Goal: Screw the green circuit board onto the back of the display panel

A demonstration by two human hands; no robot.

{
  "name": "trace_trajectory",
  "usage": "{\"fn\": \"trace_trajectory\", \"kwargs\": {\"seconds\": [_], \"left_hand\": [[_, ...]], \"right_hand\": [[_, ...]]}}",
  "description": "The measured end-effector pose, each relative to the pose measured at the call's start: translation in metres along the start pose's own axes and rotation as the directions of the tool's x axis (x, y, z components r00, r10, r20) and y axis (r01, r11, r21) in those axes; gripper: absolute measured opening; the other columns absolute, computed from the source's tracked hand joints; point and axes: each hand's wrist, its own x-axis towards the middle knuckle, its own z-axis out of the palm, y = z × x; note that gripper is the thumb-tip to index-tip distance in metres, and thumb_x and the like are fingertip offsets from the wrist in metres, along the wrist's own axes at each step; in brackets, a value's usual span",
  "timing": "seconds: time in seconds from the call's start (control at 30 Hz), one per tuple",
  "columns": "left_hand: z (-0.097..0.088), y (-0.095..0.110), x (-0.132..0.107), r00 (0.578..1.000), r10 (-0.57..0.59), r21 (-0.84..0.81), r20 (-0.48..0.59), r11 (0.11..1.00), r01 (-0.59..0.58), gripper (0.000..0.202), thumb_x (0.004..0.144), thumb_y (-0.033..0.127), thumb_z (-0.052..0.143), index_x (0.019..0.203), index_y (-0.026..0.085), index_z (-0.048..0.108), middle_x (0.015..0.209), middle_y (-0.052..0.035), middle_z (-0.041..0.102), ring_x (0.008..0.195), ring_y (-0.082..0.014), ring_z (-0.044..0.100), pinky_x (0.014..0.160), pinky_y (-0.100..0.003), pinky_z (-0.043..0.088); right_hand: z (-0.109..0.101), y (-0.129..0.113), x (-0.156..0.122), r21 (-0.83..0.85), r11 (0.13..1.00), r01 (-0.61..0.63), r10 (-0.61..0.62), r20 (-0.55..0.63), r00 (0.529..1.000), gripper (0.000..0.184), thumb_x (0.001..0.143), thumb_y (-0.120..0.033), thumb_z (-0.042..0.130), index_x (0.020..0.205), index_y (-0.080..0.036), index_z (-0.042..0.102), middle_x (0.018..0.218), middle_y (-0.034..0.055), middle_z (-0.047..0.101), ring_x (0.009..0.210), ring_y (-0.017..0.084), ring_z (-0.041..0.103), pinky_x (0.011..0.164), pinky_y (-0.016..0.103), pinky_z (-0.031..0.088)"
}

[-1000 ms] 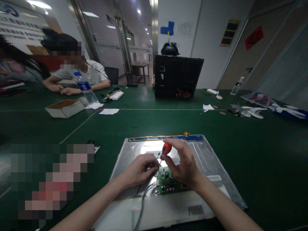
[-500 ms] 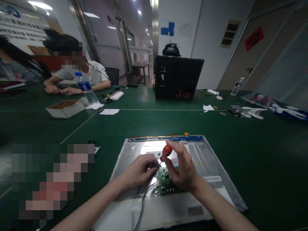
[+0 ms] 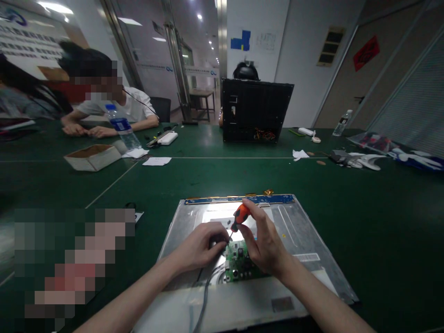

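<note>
A flat metal display panel (image 3: 305, 240) lies back side up on the table before me. Fixed on it is a green circuit board (image 3: 239, 263), with a grey cable (image 3: 204, 296) running off toward me. My right hand (image 3: 267, 240) grips the red and black handle of a small screwdriver (image 3: 242, 214) between thumb and fingers. The shaft slants down to the board's upper left corner. There my left hand (image 3: 204, 245) is closed in a pinch around the tip; whatever its fingers hold is hidden. Along the panel's far edge runs a blue circuit strip (image 3: 239, 200).
Across the green table (image 3: 194, 180) stand an open white box (image 3: 92, 159), a water bottle (image 3: 123, 127) and a black panel (image 3: 256, 111) on edge. Gloves (image 3: 360, 159) lie at right, a blurred-out item (image 3: 86, 259) at left. A person in white (image 3: 138, 101) sits opposite.
The screwdriver handle has tilted slightly to the right, and my right fingers have shifted a little on it. My left hand stays in the same place.
</note>
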Motion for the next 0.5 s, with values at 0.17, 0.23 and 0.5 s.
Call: {"fn": "trace_trajectory", "kwargs": {"seconds": [0.17, 0.23, 0.5], "left_hand": [[0.0001, -0.0005, -0.0003, 1.000, 0.009, 0.014, -0.011, 1.000, -0.009, 0.009, 0.086, 0.016, 0.053, 0.081, 0.016, 0.061, 0.076, -0.0019, 0.060, 0.068, -0.0168, 0.052, 0.064, -0.028, 0.037], [-0.0003, 0.0001, -0.0002, 1.000, 0.010, 0.004, 0.001, 1.000, -0.010, 0.010, 0.086, 0.016, 0.053, 0.082, 0.016, 0.062, 0.077, -0.0027, 0.061, 0.069, -0.0171, 0.052, 0.064, -0.028, 0.037], [-0.0005, 0.0007, 0.0001, 1.000, -0.017, -0.005, 0.007, 1.000, 0.017, 0.010, 0.087, 0.017, 0.053, 0.084, 0.016, 0.063, 0.078, -0.0031, 0.062, 0.070, -0.0174, 0.053, 0.064, -0.028, 0.039]], "right_hand": [[0.0016, 0.0043, -0.0015, 0.028, 1.000, -0.010, 0.010, 0.002, 1.000, 0.062, 0.093, -0.022, 0.056, 0.147, -0.023, 0.028, 0.101, 0.0072, 0.064, 0.088, 0.022, 0.061, 0.078, 0.039, 0.055], [0.0024, 0.0051, -0.0012, 0.034, 0.999, -0.012, 0.012, -0.006, 1.000, 0.062, 0.092, -0.021, 0.058, 0.146, -0.027, 0.030, 0.098, 0.0052, 0.064, 0.086, 0.021, 0.062, 0.076, 0.038, 0.055], [-0.0007, 0.0005, -0.0002, 0.070, 0.995, -0.072, 0.069, 0.042, 0.997, 0.062, 0.091, -0.011, 0.051, 0.147, -0.025, 0.031, 0.107, 0.0098, 0.064, 0.094, 0.023, 0.062, 0.080, 0.040, 0.055]]}}
